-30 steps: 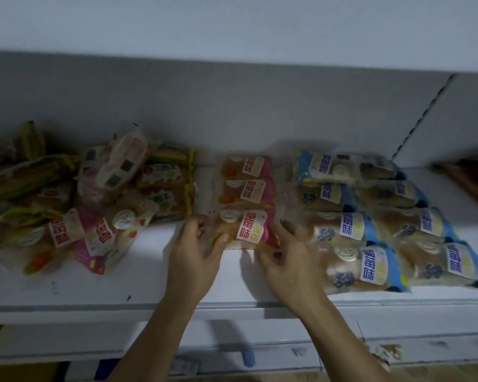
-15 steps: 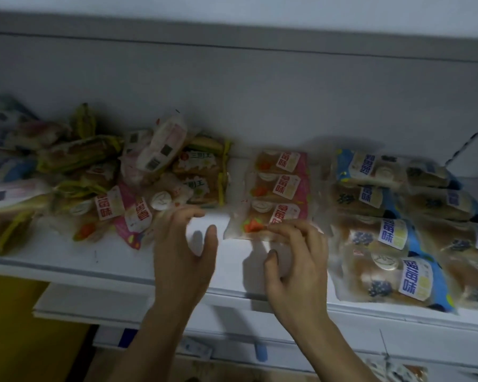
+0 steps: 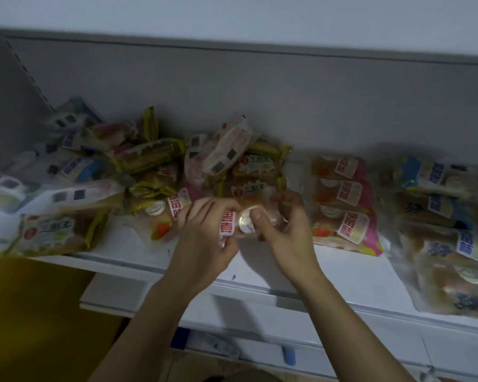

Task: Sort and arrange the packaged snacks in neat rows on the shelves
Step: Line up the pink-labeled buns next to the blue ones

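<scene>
Setting: a white shelf (image 3: 351, 271) in dim light, backed by a grey panel (image 3: 260, 92) under a pale wall; a slotted upright runs down at far left.
Below: the edges of lower white shelves show beneath the front lip, with a yellow surface at lower left.
Surface: the shelf's front strip is bare white board in the middle, with packets crowding it from the back and both sides.
Held packet: a clear-wrapped bread packet (image 3: 242, 223) with a red-and-white label and a round pale sticker, at the shelf's middle, just left of the pink row.
Left hand: the left hand (image 3: 204, 244) grasps the packet's left end, fingers curled over the label.
Right hand: the right hand (image 3: 284, 230) pinches the packet's right end, thumb pressed beside the round sticker.
Pink row: three pink-edged strawberry packets (image 3: 345, 216) lie overlapping, front to back, right of the hands.
Blue rows: blue-edged blueberry packets (image 3: 447, 244) lie in neat columns at far right, blurred.
Loose heap: a jumbled pile (image 3: 149, 166) of yellow-edged, pink and blue packets sprawls at left, some tilted or upside down.
Front left: one yellow-edged packet (image 3: 53, 235) lies at the shelf's front edge.
</scene>
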Motion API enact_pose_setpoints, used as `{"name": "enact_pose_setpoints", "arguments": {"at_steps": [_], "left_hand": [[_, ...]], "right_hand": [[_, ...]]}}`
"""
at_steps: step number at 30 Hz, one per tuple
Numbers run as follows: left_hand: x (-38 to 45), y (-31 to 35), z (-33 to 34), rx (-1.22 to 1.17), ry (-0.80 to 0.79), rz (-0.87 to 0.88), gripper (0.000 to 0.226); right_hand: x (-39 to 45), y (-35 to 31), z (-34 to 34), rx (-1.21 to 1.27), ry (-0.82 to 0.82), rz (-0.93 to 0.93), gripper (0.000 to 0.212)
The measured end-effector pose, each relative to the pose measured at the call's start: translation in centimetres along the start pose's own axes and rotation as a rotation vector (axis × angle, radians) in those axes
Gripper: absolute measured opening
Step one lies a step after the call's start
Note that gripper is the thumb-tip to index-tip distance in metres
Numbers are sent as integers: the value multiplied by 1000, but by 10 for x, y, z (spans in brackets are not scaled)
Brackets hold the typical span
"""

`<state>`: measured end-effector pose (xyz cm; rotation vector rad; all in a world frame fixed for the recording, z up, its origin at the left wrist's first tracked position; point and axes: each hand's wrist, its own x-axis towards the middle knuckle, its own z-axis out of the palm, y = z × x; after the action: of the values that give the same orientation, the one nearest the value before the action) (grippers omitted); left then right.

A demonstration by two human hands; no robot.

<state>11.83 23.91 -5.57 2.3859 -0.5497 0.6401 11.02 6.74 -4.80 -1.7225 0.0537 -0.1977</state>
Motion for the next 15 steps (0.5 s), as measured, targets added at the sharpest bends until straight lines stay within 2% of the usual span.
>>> {"name": "enact_pose_setpoints", "arguments": {"at_steps": [2, 6, 8, 10, 12, 15], "left_hand": [[-5, 2, -7, -99, -36, 2, 59], [-4, 12, -24, -538, -80, -311, 39], [4, 16, -23, -700, -194, -390, 31], [12, 21, -15, -858, -361, -452, 43], [18, 30, -4, -1025, -478, -496, 66], [18, 47, 12, -1180, -490, -553, 83]], "right_hand": [[-3, -2, -3, 86, 99, 11, 42], [-14, -6, -19, 176, 237, 7, 35], [-20, -11, -26, 180, 243, -26, 34], [-26, -14, -30, 232, 308, -35, 37], [-35, -17, -35, 304, 385, -36, 37], [-56, -15, -47, 198, 325, -55, 27]]}}
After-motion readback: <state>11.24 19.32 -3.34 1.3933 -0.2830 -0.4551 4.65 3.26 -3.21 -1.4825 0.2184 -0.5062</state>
